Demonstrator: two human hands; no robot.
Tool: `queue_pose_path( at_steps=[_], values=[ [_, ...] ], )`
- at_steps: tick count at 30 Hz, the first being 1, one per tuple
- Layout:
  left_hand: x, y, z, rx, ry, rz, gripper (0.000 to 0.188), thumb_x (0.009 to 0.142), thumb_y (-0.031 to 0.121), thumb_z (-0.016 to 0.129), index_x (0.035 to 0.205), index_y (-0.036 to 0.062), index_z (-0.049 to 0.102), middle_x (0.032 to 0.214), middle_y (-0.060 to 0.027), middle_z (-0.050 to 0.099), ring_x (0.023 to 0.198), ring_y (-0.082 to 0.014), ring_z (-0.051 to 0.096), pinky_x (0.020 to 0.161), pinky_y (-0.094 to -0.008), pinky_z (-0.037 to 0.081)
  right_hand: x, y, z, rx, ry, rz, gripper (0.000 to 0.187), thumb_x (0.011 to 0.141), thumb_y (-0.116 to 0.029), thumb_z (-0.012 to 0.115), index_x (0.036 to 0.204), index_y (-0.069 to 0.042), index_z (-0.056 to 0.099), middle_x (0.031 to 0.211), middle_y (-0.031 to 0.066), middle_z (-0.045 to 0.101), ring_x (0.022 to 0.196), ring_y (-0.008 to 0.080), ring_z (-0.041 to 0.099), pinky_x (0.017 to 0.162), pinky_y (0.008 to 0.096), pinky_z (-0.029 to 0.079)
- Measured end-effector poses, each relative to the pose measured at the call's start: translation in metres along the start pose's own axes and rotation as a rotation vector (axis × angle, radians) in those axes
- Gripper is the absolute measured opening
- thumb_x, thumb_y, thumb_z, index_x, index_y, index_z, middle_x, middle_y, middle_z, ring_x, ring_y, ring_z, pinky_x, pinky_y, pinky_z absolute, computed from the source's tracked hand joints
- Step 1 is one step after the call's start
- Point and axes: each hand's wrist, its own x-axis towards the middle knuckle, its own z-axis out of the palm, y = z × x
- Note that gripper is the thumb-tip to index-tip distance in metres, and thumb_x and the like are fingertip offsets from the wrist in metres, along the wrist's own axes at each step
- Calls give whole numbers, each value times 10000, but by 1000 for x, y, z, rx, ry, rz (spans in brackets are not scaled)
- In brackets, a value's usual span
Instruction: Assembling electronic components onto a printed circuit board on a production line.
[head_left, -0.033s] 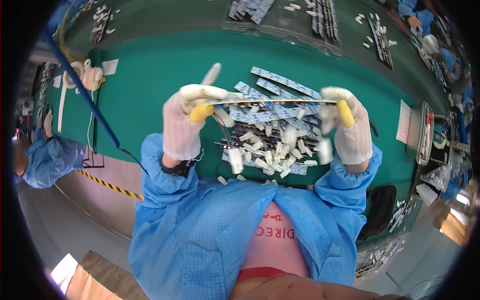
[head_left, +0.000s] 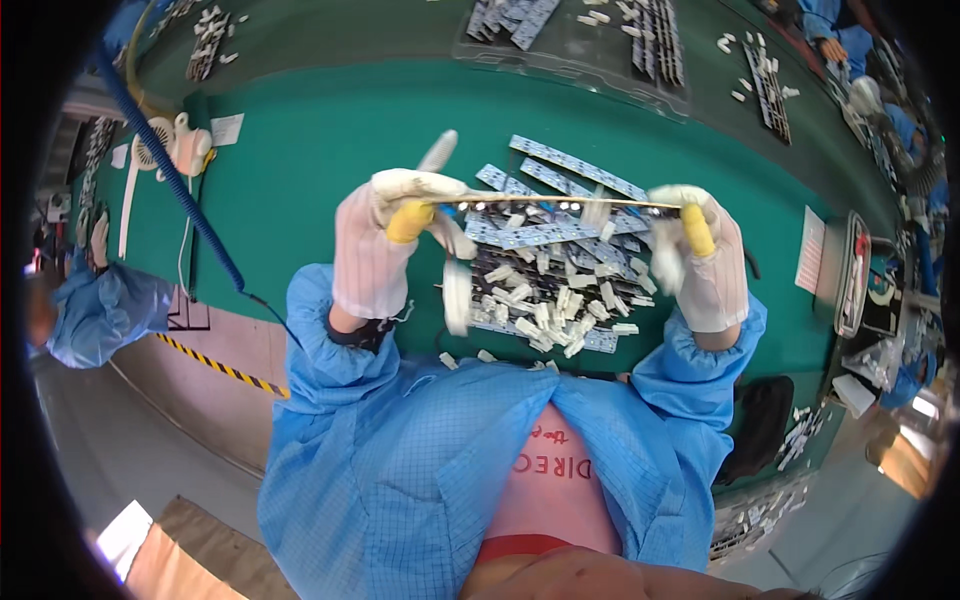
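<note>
My left hand and my right hand, both in white gloves with yellow finger covers, grip opposite ends of a thin circuit-board strip. The strip is level and seen edge-on, with small bright white spots along its lower side. From the left end a white plug-like piece hangs, smeared by motion. Another pale blurred piece shows behind the strip near its right part. Beneath lies a heap of pale blue board strips, with many small white connectors strewn over its near side.
A clear plastic tray with board strips stands at the far side. A small white fan and a coiled blue cord are at left. A metal box stands at right. Other people sit nearby.
The white piece hanging by my right hand has swung away from its earlier place. The left one has swung slightly leftward. Bright spots now show under the strip, which both hands still hold.
</note>
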Motion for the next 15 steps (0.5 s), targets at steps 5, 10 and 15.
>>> queue_pose_path(
  at_steps=[5,10,15],
  values=[
    [1,-4,-6,310,116,-107,162,886,1,526,1022,-19,611,910,-114,679,769,-109,625,712,-246,485,-8,0,-3,77,-47,12,492,960,-475,425,963,0,555,605,44,561,441,81,484,406,188,359],
    [15,-5,-14,765,181,-17,285,801,-93,503,1034,-22,650,879,-64,675,800,-119,611,719,-235,472,-14,-11,6,233,-146,-4,532,833,-486,642,973,22,568,620,65,566,453,102,500,403,209,385],
    [10,6,2,419,216,-186,255,883,81,487,1061,-7,647,871,-62,694,805,-103,606,703,-240,468,-9,1,4,223,-119,30,498,892,-481,555,944,14,541,580,78,553,416,128,481,396,215,366]
  ],
)
